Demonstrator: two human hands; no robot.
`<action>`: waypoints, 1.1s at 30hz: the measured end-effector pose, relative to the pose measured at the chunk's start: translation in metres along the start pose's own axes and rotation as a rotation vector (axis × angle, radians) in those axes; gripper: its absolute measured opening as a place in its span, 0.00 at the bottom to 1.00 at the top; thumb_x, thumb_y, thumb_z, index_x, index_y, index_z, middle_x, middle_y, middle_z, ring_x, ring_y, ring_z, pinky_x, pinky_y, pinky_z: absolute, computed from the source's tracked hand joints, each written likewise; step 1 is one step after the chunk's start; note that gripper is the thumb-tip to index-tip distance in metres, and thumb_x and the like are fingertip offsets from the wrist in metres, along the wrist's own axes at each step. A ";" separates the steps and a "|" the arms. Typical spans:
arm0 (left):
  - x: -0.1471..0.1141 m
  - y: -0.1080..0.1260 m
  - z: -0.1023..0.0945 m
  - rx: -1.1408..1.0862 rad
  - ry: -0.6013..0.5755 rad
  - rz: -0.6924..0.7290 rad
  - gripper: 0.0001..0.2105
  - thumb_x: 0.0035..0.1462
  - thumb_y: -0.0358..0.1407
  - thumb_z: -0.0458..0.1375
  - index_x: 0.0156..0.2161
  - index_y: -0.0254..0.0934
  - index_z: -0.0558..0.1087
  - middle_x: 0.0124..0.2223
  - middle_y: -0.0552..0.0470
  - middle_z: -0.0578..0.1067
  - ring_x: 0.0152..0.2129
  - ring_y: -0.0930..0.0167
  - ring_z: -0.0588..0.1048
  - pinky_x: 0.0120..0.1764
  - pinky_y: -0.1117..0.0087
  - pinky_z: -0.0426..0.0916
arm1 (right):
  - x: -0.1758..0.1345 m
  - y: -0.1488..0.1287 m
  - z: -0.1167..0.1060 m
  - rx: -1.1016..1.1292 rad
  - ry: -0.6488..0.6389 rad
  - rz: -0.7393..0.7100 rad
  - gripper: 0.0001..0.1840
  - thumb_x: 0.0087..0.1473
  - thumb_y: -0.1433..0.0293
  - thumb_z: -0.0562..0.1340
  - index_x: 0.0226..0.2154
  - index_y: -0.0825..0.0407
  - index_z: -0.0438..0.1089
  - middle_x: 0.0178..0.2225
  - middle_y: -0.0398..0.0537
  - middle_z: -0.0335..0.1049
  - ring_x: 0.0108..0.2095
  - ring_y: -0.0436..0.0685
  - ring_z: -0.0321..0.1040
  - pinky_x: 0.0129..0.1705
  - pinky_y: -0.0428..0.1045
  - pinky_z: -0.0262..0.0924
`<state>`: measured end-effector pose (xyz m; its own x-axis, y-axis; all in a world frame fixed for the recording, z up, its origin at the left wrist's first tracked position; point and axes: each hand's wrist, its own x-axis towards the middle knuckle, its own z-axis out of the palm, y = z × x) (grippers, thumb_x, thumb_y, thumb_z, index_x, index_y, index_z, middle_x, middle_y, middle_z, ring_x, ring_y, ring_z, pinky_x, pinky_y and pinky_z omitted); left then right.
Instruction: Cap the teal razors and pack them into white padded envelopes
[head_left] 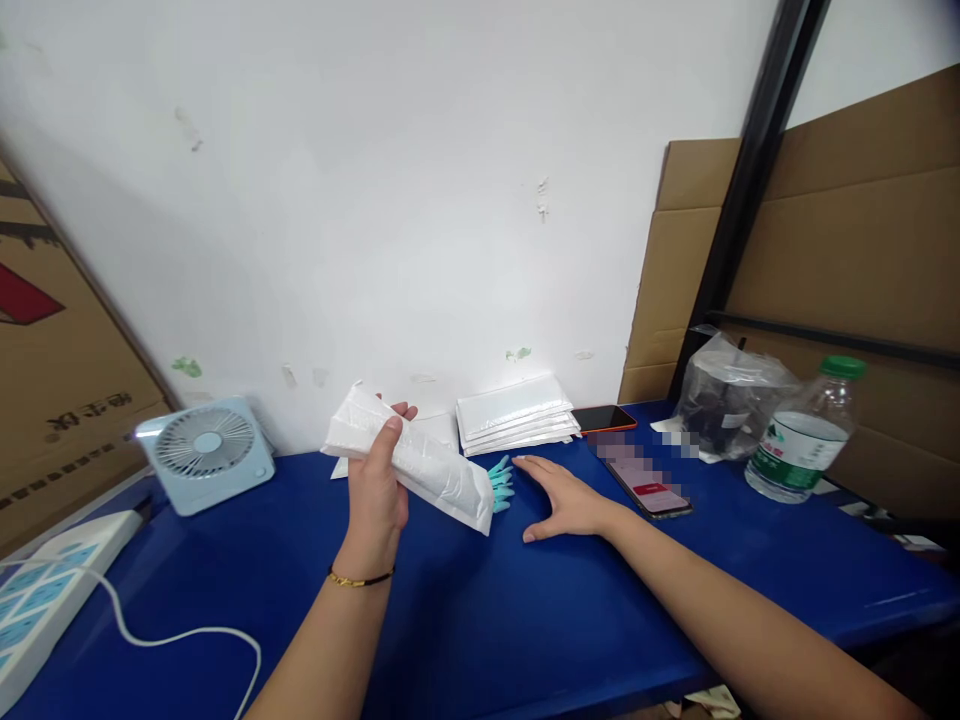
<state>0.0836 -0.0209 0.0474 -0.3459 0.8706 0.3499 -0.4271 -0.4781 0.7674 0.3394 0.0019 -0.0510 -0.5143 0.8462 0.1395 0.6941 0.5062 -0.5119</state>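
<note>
A white padded mailer [439, 468] is gripped in my left hand [379, 480], thumb on top, tilted down to the right above the blue table. Several thin turquoise pieces [501, 484] show at the mailer's lower right end; whether they stick out of it or lie behind it I cannot tell. Just right of them, my right hand [562, 498] is held with thumb and fingers apart and nothing between them. Behind the hands, a stack of white mailers [517, 412] lies against the wall. Another flat white piece [436, 430] is partly hidden behind the held mailer.
At the left stand a light blue fan [210, 450] and a white power strip [56, 590] with a white cable [187, 632]. Two phones, an orange-edged one [604, 419] and a lit one [649, 480], lie right of the stack. Further right are a bagged dark item [727, 400] and a water bottle [799, 440].
</note>
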 end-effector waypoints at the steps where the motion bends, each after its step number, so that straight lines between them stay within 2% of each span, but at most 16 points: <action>1: -0.001 0.000 -0.001 -0.004 0.001 -0.005 0.24 0.47 0.37 0.61 0.51 0.41 0.64 0.45 0.48 0.73 0.46 0.62 0.70 0.50 0.58 0.61 | 0.006 -0.005 0.005 -0.013 0.022 -0.016 0.61 0.31 0.46 0.65 0.62 0.47 0.38 0.63 0.54 0.35 0.62 0.69 0.32 0.60 0.62 0.34; 3: -0.003 -0.002 -0.003 -0.013 0.010 -0.017 0.24 0.47 0.37 0.61 0.51 0.41 0.64 0.45 0.48 0.73 0.46 0.63 0.71 0.50 0.58 0.62 | 0.022 -0.016 0.015 -0.056 0.056 -0.070 0.63 0.30 0.46 0.66 0.62 0.49 0.37 0.64 0.54 0.34 0.62 0.68 0.30 0.60 0.62 0.30; 5: -0.005 -0.005 -0.005 -0.019 0.031 -0.031 0.24 0.47 0.37 0.61 0.51 0.40 0.64 0.45 0.48 0.73 0.45 0.63 0.71 0.50 0.59 0.62 | 0.039 -0.026 0.026 -0.096 0.049 -0.135 0.60 0.31 0.48 0.66 0.62 0.49 0.41 0.63 0.55 0.40 0.62 0.67 0.34 0.61 0.62 0.28; 8: -0.006 -0.004 -0.010 -0.008 0.063 -0.044 0.23 0.47 0.38 0.60 0.50 0.41 0.64 0.45 0.48 0.73 0.45 0.63 0.71 0.50 0.58 0.62 | 0.054 -0.033 0.035 -0.122 -0.008 -0.232 0.42 0.42 0.54 0.64 0.58 0.48 0.53 0.58 0.52 0.53 0.59 0.63 0.45 0.61 0.61 0.29; 11: -0.004 0.007 -0.015 -0.010 0.078 -0.041 0.22 0.47 0.38 0.60 0.50 0.40 0.64 0.44 0.48 0.73 0.45 0.62 0.71 0.49 0.56 0.63 | 0.053 -0.032 0.036 -0.119 0.002 -0.260 0.32 0.46 0.57 0.61 0.53 0.46 0.59 0.57 0.50 0.56 0.58 0.60 0.49 0.61 0.59 0.31; 17: 0.003 0.047 -0.023 -0.045 0.045 0.049 0.17 0.48 0.37 0.57 0.46 0.39 0.68 0.40 0.50 0.74 0.43 0.63 0.72 0.50 0.56 0.63 | 0.035 -0.027 0.026 -0.101 0.007 -0.223 0.35 0.44 0.48 0.60 0.53 0.44 0.61 0.57 0.50 0.56 0.58 0.62 0.49 0.61 0.60 0.31; 21: 0.011 0.071 -0.039 -0.120 0.051 0.265 0.14 0.47 0.33 0.53 0.42 0.37 0.68 0.37 0.54 0.74 0.41 0.67 0.72 0.50 0.56 0.63 | 0.029 -0.026 0.020 -0.109 -0.016 -0.213 0.36 0.46 0.46 0.56 0.55 0.43 0.58 0.59 0.50 0.53 0.59 0.62 0.46 0.60 0.59 0.32; 24: 0.026 0.073 -0.063 -0.139 0.170 0.277 0.17 0.47 0.34 0.52 0.44 0.35 0.64 0.37 0.53 0.73 0.41 0.67 0.72 0.50 0.58 0.64 | 0.027 -0.026 0.017 -0.112 -0.042 -0.204 0.38 0.46 0.45 0.56 0.56 0.43 0.57 0.60 0.50 0.50 0.60 0.63 0.44 0.61 0.60 0.31; 27: 0.043 0.058 -0.095 -0.147 0.409 0.181 0.16 0.47 0.35 0.50 0.43 0.34 0.60 0.37 0.53 0.71 0.40 0.70 0.72 0.48 0.64 0.67 | 0.025 -0.028 0.019 -0.106 -0.059 -0.194 0.38 0.47 0.44 0.54 0.57 0.44 0.55 0.61 0.50 0.48 0.61 0.63 0.42 0.61 0.60 0.30; 30: 0.054 0.033 -0.125 -0.048 0.627 -0.009 0.12 0.44 0.31 0.51 0.37 0.37 0.59 0.37 0.56 0.69 0.38 0.74 0.71 0.44 0.70 0.68 | 0.020 -0.035 0.024 -0.104 -0.069 -0.161 0.38 0.49 0.45 0.52 0.58 0.45 0.53 0.61 0.49 0.46 0.61 0.64 0.38 0.61 0.59 0.33; 33: 0.056 0.015 -0.147 0.042 0.684 -0.197 0.16 0.36 0.25 0.52 0.35 0.38 0.59 0.36 0.55 0.68 0.36 0.70 0.72 0.41 0.64 0.69 | 0.014 -0.043 0.022 -0.091 -0.062 -0.094 0.39 0.50 0.44 0.50 0.59 0.45 0.50 0.61 0.50 0.47 0.61 0.65 0.40 0.59 0.60 0.38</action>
<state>-0.0650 0.0041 -0.0001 -0.7179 0.6660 -0.2026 -0.5081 -0.3024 0.8064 0.2913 -0.0112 -0.0461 -0.6074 0.7838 0.1294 0.6828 0.5983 -0.4193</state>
